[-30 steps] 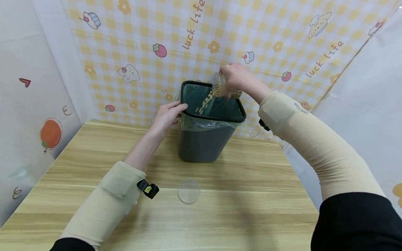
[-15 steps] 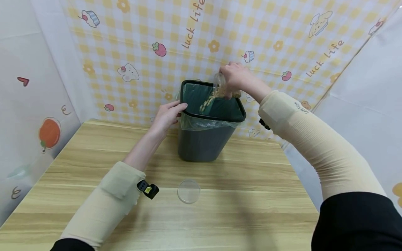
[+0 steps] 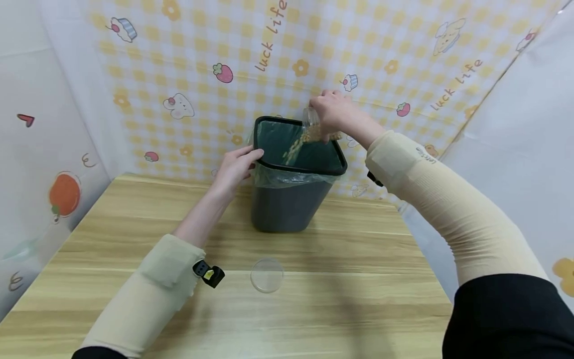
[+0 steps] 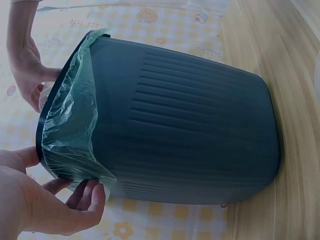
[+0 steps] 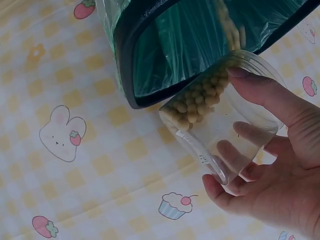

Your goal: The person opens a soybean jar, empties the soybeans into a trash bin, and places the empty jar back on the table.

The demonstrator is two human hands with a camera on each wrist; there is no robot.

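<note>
My right hand (image 3: 334, 114) grips a clear plastic jar (image 5: 250, 117), tipped on its side over the mouth of a dark grey trash bin (image 3: 282, 209). Yellowish soybeans (image 5: 197, 102) lie along the jar's lower wall and stream from its mouth into the bin. A thin green bag (image 4: 75, 125) lines the bin and folds over its black rim. With the thumb at the rim and the fingers against the bag outside, my left hand (image 3: 233, 169) holds the bin's left side. The bin's bottom inside is hidden.
A clear round lid (image 3: 267, 275) lies flat on the wooden table (image 3: 358, 309) in front of the bin. Behind stands a yellow checked cloth backdrop (image 3: 197, 65), close to the bin. White printed sheets (image 3: 31, 164) flank the table.
Soybeans keep falling from the tipped jar into the bin. Both hands keep their holds with hardly any movement; the head view has shifted slightly.
</note>
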